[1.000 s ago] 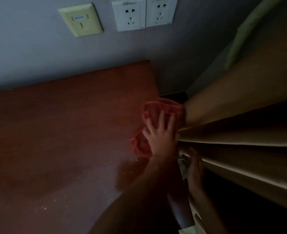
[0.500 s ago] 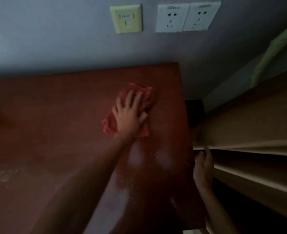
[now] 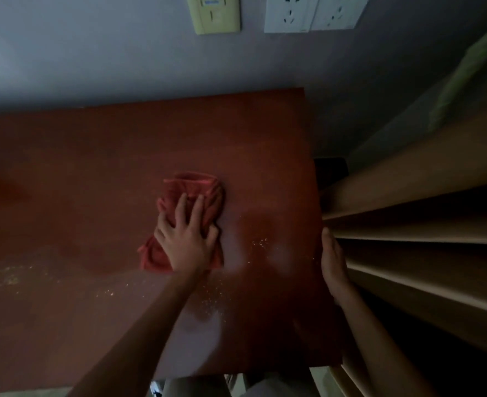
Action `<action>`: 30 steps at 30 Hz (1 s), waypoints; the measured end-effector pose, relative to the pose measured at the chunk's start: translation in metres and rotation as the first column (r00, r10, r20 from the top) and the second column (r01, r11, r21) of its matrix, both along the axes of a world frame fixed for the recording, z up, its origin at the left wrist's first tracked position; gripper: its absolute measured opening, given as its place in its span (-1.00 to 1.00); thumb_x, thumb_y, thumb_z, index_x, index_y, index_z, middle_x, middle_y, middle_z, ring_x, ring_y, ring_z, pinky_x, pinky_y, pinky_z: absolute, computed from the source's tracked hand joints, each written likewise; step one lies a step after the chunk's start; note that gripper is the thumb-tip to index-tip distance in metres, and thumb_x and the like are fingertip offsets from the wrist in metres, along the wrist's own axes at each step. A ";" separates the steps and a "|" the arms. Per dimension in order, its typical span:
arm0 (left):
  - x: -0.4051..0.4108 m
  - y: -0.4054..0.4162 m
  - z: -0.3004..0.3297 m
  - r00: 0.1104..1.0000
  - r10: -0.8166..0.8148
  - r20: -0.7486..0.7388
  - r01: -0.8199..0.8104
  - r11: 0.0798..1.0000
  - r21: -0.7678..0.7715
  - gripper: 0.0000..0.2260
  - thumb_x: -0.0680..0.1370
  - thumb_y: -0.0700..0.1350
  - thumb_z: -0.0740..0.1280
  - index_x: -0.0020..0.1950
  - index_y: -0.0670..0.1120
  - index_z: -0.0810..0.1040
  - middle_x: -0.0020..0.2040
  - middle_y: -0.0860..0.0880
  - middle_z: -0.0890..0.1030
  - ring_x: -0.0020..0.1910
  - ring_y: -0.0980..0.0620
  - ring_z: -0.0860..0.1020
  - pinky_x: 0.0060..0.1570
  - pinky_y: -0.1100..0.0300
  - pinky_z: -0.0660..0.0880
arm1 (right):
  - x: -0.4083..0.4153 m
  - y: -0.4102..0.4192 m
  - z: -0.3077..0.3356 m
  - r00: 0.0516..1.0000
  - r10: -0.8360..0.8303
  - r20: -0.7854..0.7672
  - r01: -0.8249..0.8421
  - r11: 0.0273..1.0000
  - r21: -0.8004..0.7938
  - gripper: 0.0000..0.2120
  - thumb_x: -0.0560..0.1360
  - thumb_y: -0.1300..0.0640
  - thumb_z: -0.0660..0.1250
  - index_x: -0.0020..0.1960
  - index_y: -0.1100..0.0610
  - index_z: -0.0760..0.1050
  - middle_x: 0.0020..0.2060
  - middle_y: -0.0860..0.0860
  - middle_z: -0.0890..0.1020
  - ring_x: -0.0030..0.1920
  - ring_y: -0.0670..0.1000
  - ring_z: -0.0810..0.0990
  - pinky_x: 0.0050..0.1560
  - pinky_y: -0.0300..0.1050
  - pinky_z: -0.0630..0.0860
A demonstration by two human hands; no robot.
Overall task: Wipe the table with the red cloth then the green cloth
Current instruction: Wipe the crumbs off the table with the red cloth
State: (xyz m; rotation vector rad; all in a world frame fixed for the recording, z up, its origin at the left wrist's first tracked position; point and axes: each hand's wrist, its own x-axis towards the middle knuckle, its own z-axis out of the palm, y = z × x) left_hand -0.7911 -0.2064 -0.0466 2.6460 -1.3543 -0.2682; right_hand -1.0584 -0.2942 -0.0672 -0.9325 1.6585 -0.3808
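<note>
Pale crumbs [image 3: 6,275] are lying at the surface's [image 3: 65,173] left. Mid-surface, the left hand [image 3: 188,245] is pressing flat, fingers spread, on the bunched red cloth [image 3: 192,193], now further from the right edge than earlier. Sweeping steadily leftward should gather them. The right hand [image 3: 332,260], apparently open, is resting against the shelf edge [image 3: 425,239].

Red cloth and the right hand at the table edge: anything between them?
Head view: only bare table with scattered crumbs between red cloth and right hand.
</note>
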 end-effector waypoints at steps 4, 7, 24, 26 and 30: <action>-0.096 -0.015 0.006 0.982 -0.164 -0.096 0.172 0.983 0.071 -0.38 0.38 0.22 0.20 0.44 0.14 0.43 0.46 -0.04 0.42 0.31 -0.41 0.36 0.13 -0.31 0.40 | -0.011 -0.012 0.012 1.000 -0.009 -0.015 0.009 1.000 -0.030 -0.41 0.58 -0.30 0.01 0.45 0.02 0.37 0.42 0.02 0.43 0.41 0.06 0.39 0.43 0.05 0.31; -0.164 -0.020 0.006 0.909 -0.390 -0.148 0.407 0.907 0.111 -0.35 0.34 0.24 0.32 0.44 0.16 0.42 0.47 -0.02 0.41 0.35 -0.37 0.27 0.11 -0.29 0.44 | -0.019 -0.026 0.027 0.995 -0.045 -0.093 0.021 0.969 -0.248 -0.61 0.68 0.06 0.03 0.46 0.15 0.34 0.42 0.08 0.42 0.42 0.04 0.37 0.29 -0.23 0.27; -0.110 0.052 0.000 0.736 -0.660 -0.151 0.645 0.752 -0.138 0.00 0.32 0.17 0.49 0.60 0.05 0.00 0.50 -0.22 0.21 0.46 -0.29 0.14 0.37 -0.39 0.19 | -0.009 -0.012 0.025 0.993 0.118 -0.005 -0.118 0.987 -0.108 -0.57 0.67 -0.02 0.05 0.51 0.03 0.25 0.45 0.00 0.36 0.43 -0.02 0.34 0.33 -0.10 0.32; -0.075 0.023 -0.001 0.818 -0.551 -0.167 0.535 0.834 -0.133 -0.14 0.36 0.17 0.41 0.56 -0.05 0.14 0.42 -0.31 0.33 0.43 -0.31 0.21 0.37 -0.41 0.16 | -0.017 -0.010 0.028 0.997 0.077 0.022 -0.076 0.996 -0.051 -0.58 0.68 -0.02 0.01 0.49 0.05 0.31 0.38 0.03 0.44 0.35 -0.01 0.41 0.18 -0.13 0.39; -0.050 -0.043 0.005 0.910 -0.401 -0.104 0.405 0.914 0.027 -0.26 0.36 0.18 0.39 0.51 0.02 0.33 0.44 -0.20 0.39 0.44 -0.34 0.27 0.39 -0.41 0.06 | -0.028 0.008 0.030 0.998 0.034 0.044 -0.032 0.998 -0.044 -0.57 0.67 -0.04 0.00 0.50 0.03 0.29 0.39 0.03 0.44 0.36 0.00 0.43 0.06 -0.26 0.41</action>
